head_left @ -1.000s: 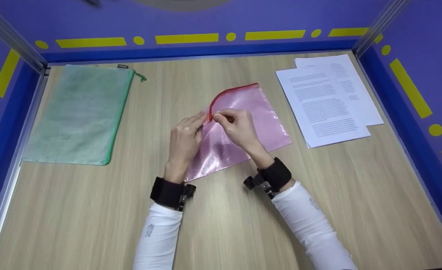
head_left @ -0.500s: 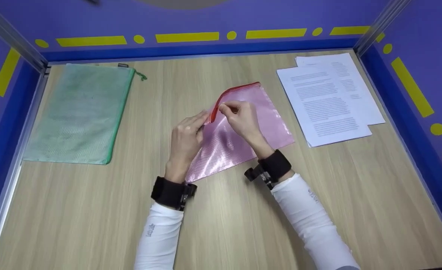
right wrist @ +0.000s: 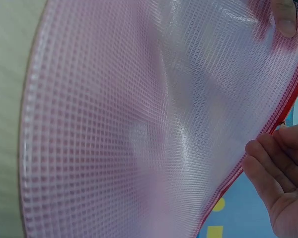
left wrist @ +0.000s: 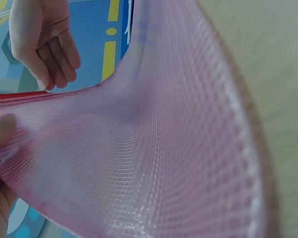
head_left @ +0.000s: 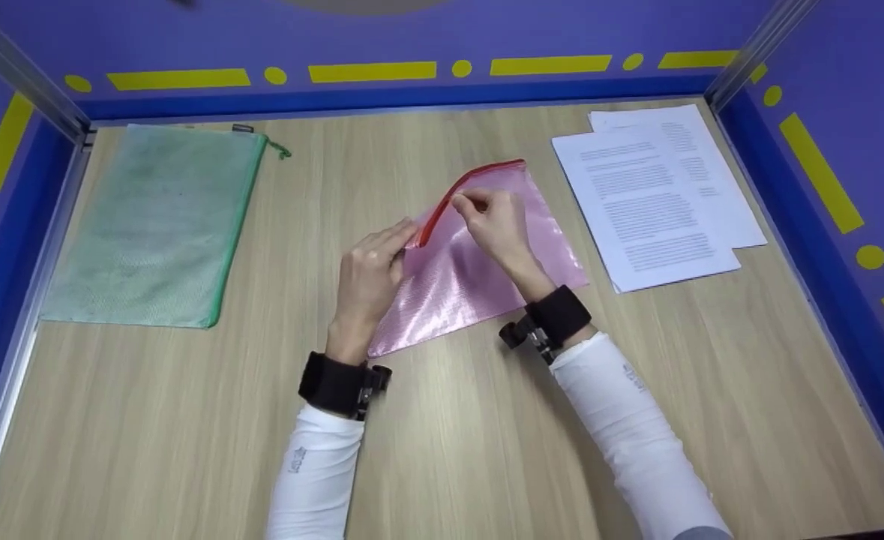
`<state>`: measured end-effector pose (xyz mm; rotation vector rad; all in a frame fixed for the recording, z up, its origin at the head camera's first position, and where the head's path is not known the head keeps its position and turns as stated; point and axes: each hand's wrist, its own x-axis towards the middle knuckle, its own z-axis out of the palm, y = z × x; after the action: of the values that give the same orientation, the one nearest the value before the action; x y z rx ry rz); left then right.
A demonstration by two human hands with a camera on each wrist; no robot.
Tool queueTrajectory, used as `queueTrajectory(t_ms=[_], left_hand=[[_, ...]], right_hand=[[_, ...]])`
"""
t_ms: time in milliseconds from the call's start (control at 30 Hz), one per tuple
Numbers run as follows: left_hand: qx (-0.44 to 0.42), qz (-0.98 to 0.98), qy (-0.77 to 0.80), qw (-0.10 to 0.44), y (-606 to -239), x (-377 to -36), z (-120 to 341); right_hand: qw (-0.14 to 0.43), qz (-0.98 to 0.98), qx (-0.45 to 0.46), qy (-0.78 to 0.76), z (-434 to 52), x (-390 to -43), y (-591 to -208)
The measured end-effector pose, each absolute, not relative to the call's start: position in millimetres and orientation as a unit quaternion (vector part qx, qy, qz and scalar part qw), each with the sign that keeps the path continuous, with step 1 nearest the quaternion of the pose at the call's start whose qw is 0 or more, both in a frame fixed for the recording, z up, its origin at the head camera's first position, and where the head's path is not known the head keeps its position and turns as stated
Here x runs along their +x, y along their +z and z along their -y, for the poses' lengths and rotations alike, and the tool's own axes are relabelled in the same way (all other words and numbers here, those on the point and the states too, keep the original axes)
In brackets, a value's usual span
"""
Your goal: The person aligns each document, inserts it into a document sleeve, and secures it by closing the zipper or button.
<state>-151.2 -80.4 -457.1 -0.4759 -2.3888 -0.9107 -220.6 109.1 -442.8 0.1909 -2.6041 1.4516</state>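
A pink mesh zipper pouch (head_left: pixel 449 292) lies slanted in the middle of the table, its red-zipped edge (head_left: pixel 436 217) raised and bowed. My left hand (head_left: pixel 367 277) grips the pouch by the near-left end of that edge; the left wrist view has the thumb (left wrist: pixel 4 130) pressed on the mesh. Partway along the zipper, my right hand (head_left: pixel 498 225) pinches the zipper pull (right wrist: pixel 282 124) between thumb and forefinger, the other fingers curled in. Most of the pull is hidden by the fingertips.
A green mesh zipper pouch (head_left: pixel 153 232) lies flat at the left, a green cord on its zipper end. Printed paper sheets (head_left: pixel 648 214) are stacked unevenly at the right. Blue and purple panels (head_left: pixel 382 41) with yellow marks wall in the wooden table (head_left: pixel 442 450) at the back and sides.
My right hand has slid away and to the right along the red zipper with the pull. The bowed edge has straightened somewhat. My left hand stays at its end of the pouch.
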Motion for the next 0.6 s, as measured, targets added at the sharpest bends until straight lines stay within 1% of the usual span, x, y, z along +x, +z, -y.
queueTrajectory(t_ms=[167, 600], left_hand=[[-0.178, 0.885, -0.338, 0.266, -460, -150, 79], [-0.171, 0.881, -0.340, 0.282, -459, -152, 87]], right_hand=[[0.091, 0.874, 0.055, 0.474, -117, -225, -445], [0.091, 0.888, 0.023, 0.450, -146, -238, -446]])
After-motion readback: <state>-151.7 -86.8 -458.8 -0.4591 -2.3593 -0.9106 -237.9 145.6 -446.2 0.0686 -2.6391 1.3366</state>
